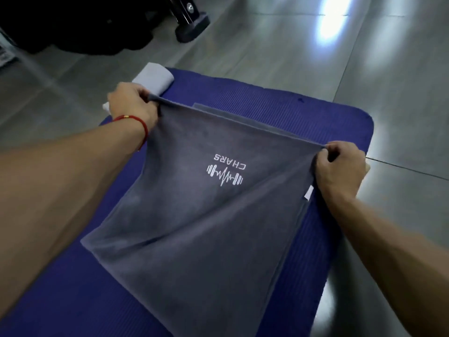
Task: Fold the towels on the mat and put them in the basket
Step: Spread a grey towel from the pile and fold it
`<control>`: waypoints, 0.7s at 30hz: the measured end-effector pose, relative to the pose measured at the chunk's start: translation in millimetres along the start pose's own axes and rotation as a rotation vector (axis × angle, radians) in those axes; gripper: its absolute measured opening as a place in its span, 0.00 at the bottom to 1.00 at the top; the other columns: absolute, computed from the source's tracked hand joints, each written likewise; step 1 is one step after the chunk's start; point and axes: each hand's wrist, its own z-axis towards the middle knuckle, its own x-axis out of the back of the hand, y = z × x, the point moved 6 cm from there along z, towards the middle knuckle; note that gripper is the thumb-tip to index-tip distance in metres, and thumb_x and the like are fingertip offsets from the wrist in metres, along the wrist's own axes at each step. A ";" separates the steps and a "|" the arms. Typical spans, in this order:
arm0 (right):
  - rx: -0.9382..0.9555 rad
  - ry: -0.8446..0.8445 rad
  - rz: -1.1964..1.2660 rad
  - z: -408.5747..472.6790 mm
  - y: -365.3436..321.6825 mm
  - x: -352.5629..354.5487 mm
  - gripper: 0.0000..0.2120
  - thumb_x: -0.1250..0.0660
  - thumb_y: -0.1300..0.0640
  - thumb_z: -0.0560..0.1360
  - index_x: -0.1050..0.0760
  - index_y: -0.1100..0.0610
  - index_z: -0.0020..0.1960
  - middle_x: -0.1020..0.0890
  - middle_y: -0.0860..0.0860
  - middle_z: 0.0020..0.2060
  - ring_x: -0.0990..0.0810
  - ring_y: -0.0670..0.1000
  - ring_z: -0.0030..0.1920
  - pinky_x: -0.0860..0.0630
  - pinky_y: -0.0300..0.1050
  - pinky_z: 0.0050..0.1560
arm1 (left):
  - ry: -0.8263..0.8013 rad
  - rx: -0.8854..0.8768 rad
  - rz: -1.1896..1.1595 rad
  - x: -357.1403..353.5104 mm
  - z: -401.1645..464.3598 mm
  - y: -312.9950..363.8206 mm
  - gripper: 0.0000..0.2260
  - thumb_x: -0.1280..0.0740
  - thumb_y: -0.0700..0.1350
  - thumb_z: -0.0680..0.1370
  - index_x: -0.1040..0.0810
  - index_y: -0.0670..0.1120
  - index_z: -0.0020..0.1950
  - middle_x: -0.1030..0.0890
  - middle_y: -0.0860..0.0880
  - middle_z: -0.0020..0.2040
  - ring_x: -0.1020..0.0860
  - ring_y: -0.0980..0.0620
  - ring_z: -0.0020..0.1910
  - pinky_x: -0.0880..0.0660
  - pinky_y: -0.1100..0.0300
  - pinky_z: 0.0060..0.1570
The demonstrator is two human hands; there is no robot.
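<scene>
A dark grey towel (pixel 194 227) with a white barbell logo lies spread over the blue mat (pixel 279 108). My left hand (pixel 132 105) pinches its far left corner and my right hand (pixel 340 166) pinches its far right corner. The edge between them is lifted off the mat and pulled taut. The near part of the towel rests on the mat. A second, light grey folded towel (pixel 154 77) sits at the mat's far left corner, partly behind my left hand. No basket is in view.
The mat lies on a glossy grey tiled floor (pixel 364 69). A dark piece of gym equipment with a black foot (pixel 192 27) stands at the top left, beyond the mat.
</scene>
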 end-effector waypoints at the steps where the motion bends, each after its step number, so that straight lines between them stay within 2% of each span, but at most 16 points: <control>1: 0.019 0.025 -0.013 2.7 6.0 -3.0 0.08 0.36 0.57 0.77 0.18 0.55 0.44 0.16 0.51 0.47 0.21 0.55 0.48 0.29 0.59 0.61 | -0.001 -0.010 0.041 -13.2 8.8 7.2 0.08 0.29 0.40 0.72 0.13 0.47 0.48 0.14 0.43 0.47 0.17 0.43 0.52 0.20 0.51 0.56; 4: 0.086 0.032 -0.020 7.3 13.2 -7.1 0.08 0.36 0.57 0.78 0.19 0.55 0.45 0.17 0.51 0.45 0.22 0.54 0.47 0.25 0.63 0.58 | -0.052 0.036 0.106 -49.7 28.1 12.6 0.10 0.32 0.39 0.75 0.14 0.47 0.53 0.15 0.42 0.52 0.19 0.42 0.56 0.22 0.53 0.58; 8: 0.117 0.026 -0.044 7.7 12.1 -11.4 0.05 0.34 0.59 0.79 0.19 0.56 0.49 0.19 0.52 0.47 0.24 0.56 0.50 0.27 0.63 0.58 | -0.124 0.059 0.133 -89.7 46.2 12.4 0.09 0.33 0.42 0.77 0.14 0.44 0.52 0.15 0.42 0.52 0.20 0.40 0.58 0.24 0.51 0.61; 13: 0.134 0.016 -0.073 7.7 10.0 -15.3 0.05 0.32 0.60 0.79 0.20 0.57 0.54 0.20 0.54 0.49 0.26 0.56 0.51 0.28 0.62 0.57 | -0.213 0.071 0.174 -130.4 62.1 15.5 0.07 0.32 0.45 0.78 0.15 0.48 0.50 0.15 0.43 0.54 0.20 0.41 0.57 0.24 0.52 0.61; 16: 0.151 0.022 -0.076 6.2 8.2 -16.0 0.06 0.32 0.61 0.78 0.20 0.56 0.55 0.21 0.54 0.48 0.27 0.55 0.51 0.27 0.63 0.53 | -0.241 0.101 0.184 -149.8 60.7 13.7 0.05 0.32 0.44 0.79 0.16 0.48 0.52 0.15 0.44 0.54 0.20 0.42 0.57 0.24 0.53 0.57; 21: 0.178 0.023 -0.089 8.0 7.0 -17.6 0.07 0.32 0.61 0.78 0.20 0.56 0.56 0.22 0.53 0.48 0.28 0.55 0.51 0.28 0.61 0.53 | -0.326 -0.011 0.267 -166.3 61.9 13.0 0.04 0.30 0.41 0.78 0.19 0.46 0.53 0.17 0.44 0.55 0.21 0.42 0.57 0.26 0.52 0.55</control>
